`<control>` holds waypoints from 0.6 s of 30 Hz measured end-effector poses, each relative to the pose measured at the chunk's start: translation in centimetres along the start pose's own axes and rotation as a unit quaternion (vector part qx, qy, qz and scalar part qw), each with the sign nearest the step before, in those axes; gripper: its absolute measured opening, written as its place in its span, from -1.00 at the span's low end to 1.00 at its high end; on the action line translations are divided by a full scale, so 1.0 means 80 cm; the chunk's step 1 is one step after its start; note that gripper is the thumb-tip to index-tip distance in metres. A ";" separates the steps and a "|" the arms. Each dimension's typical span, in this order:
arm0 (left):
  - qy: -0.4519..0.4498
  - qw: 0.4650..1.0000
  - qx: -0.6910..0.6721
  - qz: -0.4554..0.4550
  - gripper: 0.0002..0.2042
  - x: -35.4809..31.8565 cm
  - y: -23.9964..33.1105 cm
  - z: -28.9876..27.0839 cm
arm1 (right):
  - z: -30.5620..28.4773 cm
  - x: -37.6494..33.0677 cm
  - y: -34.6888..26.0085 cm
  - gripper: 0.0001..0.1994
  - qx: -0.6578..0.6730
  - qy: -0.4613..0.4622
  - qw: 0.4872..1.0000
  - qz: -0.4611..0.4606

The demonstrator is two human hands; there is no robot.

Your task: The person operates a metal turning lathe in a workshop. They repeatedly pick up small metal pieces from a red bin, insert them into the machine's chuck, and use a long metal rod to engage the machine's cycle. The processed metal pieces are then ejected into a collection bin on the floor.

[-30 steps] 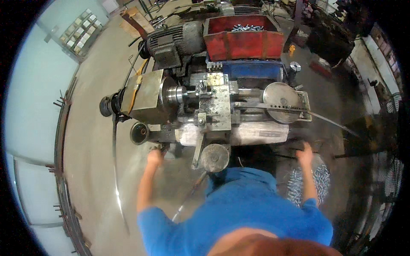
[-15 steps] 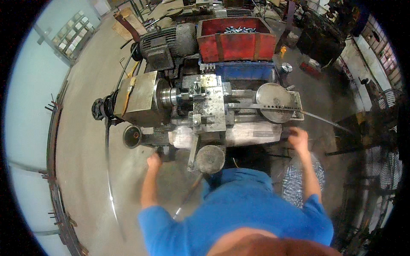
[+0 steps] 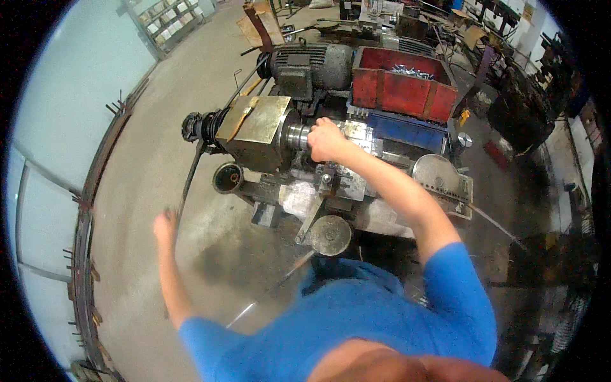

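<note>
My right hand reaches across the lathe to the front of the steel spindle. Its fingers are curled there, and whatever they hold is hidden beneath them. Just behind the hand, the forearm passes over the cross slide and partly covers it. My left hand is out over the floor on the left, beside a long dark lever that slopes down from the headstock. Motion smears its fingers, so I cannot make out whether they touch the lever.
A red bin of small metal parts stands on a blue bin behind the lathe. A motor sits at the back. A round handwheel is near my waist. To the right, a thin rod juts past a round plate.
My right hand has moved from the lathe's right front up to the spindle. My left hand has swung left, away from the lathe's front. The view has shifted, with the lathe now farther right.
</note>
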State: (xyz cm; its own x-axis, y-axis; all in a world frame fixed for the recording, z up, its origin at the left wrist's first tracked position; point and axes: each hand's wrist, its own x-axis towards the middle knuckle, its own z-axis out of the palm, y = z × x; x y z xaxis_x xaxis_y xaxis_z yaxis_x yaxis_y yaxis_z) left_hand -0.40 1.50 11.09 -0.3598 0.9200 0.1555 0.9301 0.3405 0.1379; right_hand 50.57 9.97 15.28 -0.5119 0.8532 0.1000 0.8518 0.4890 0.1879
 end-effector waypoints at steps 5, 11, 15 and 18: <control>0.082 0.996 -0.032 0.013 -0.55 -0.103 0.007 0.065 | 0.017 0.014 -0.010 -0.79 0.061 -0.030 0.998 -0.007; 0.057 0.993 -0.089 0.052 -0.70 -0.124 0.045 0.055 | 0.000 -0.001 -0.005 -0.82 0.038 -0.031 0.999 0.017; -0.127 0.978 -0.144 0.079 -0.82 -0.077 0.009 0.067 | -0.058 -0.044 0.057 -0.76 0.055 0.111 0.991 0.055; -0.191 0.934 -0.301 -0.018 -0.87 -0.031 -0.005 0.119 | -0.102 -0.071 0.136 -0.75 0.046 0.081 0.976 0.195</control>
State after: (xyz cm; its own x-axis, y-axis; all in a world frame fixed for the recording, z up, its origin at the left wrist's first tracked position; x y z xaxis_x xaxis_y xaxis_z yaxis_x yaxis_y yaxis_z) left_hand 0.81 0.89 1.32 -0.2300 0.9514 -0.2051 0.6663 0.3075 0.6793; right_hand 61.82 8.93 24.76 -0.1507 0.9417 0.3009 0.9881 0.1528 0.0167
